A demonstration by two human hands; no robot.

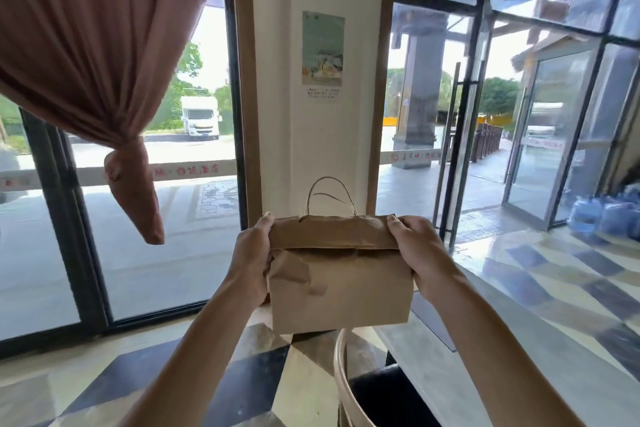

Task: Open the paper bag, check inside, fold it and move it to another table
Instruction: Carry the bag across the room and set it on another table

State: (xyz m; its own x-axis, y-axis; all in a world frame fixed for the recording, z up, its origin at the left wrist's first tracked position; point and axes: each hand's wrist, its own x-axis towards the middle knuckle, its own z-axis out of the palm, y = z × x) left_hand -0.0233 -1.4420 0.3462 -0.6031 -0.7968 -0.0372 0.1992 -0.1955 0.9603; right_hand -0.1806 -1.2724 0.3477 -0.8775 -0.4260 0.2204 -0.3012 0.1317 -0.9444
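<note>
- While held up at lower centre of the frame: brown paper bag (341, 283), top folded over, handle (330, 194) upright.
- Left hand (251, 260) closed on its left edge.
- Right hand (419, 253) closed on its right edge.

Bare forearms, no sleeves; left hand (250, 262), right hand (417, 253).

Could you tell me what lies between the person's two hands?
In the head view, only the folded paper bag spans the gap; the left hand grips its left edge, the right hand its right edge.
</note>
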